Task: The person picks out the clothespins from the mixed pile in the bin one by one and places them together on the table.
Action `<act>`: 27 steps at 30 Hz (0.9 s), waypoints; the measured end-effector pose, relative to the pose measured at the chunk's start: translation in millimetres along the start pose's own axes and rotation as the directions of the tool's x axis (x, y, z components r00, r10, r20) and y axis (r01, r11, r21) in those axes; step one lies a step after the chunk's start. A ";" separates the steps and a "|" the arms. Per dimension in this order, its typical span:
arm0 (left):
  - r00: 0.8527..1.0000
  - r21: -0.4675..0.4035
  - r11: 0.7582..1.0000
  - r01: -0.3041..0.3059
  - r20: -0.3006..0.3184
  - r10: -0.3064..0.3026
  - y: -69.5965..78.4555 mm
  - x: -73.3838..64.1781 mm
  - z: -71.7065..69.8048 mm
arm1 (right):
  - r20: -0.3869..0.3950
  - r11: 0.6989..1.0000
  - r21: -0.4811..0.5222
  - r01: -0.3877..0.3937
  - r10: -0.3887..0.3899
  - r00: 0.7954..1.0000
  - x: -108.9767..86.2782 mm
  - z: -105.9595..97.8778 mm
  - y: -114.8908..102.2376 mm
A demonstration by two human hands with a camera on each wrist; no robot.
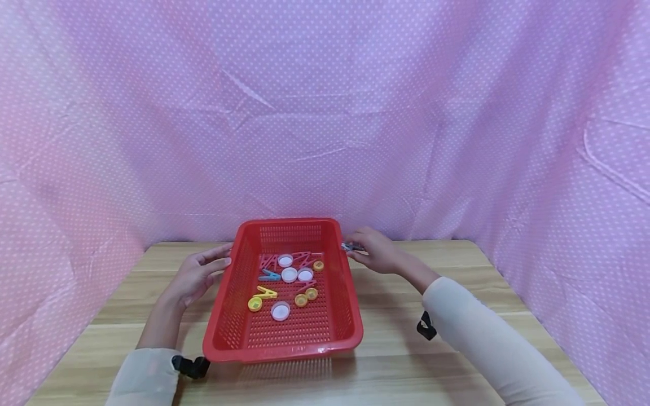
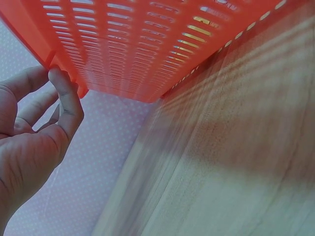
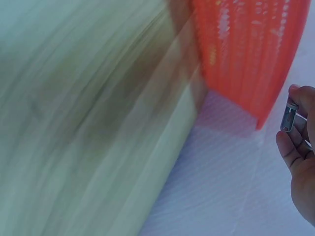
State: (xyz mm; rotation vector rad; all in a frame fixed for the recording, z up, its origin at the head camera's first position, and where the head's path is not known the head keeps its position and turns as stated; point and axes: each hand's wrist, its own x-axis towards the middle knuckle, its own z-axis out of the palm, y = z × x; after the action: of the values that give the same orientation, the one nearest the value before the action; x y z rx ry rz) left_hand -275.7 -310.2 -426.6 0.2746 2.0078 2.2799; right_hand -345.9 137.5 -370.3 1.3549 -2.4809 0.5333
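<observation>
A red perforated plastic basket point(image 1: 282, 354) stands on the wooden table. My left hand point(image 1: 199, 276) is at its left rim, with thumb and fingertips at the edge; the left wrist view shows the thumb and forefinger point(image 2: 34, 81) meeting the rim from outside. Just beyond the right rim, my right hand point(image 1: 377, 251) pinches a grey-blue clothespin point(image 1: 352, 247) between thumb and fingers. Its metal spring point(image 3: 288, 118) shows in the right wrist view. Inside the basket lie a blue clothespin point(image 1: 270, 275), a yellow clothespin point(image 1: 266, 292) and several pink clothespins point(image 1: 303, 259).
Several white round caps point(image 1: 280, 311) and yellow round caps point(image 1: 255, 304) are also spread over the basket floor. Wooden tabletop point(image 1: 406, 361) surrounds the basket. A pink polka-dot cloth point(image 1: 325, 124) hangs behind and at both sides.
</observation>
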 end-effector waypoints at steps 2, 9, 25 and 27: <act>1.000 -0.004 1.000 -0.001 -0.005 0.001 -0.3 0.2 0.2 | -0.011 1.000 -0.018 -0.016 0.015 1.000 -7.8 1.3 8.7; 1.000 -0.016 1.000 -0.008 0.000 0.008 -1.0 -2.1 -1.7 | 0.009 0.991 -0.031 -0.131 0.132 0.991 -38.1 8.9 39.3; 1.000 -0.029 1.000 -0.001 0.020 0.002 1.1 -0.8 -0.7 | -0.050 0.885 0.047 -0.463 0.465 0.884 -101.8 19.2 94.1; 1.000 -0.027 1.000 -0.001 0.022 0.002 1.2 -0.3 0.0 | -0.050 0.860 0.058 -0.507 0.510 0.859 -108.6 19.5 99.4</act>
State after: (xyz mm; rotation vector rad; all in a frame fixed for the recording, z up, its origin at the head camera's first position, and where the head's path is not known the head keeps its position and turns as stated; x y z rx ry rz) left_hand -275.4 -310.4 -425.4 0.2978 1.9653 2.2927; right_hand -373.7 259.7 -449.9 0.6558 -2.7824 0.7255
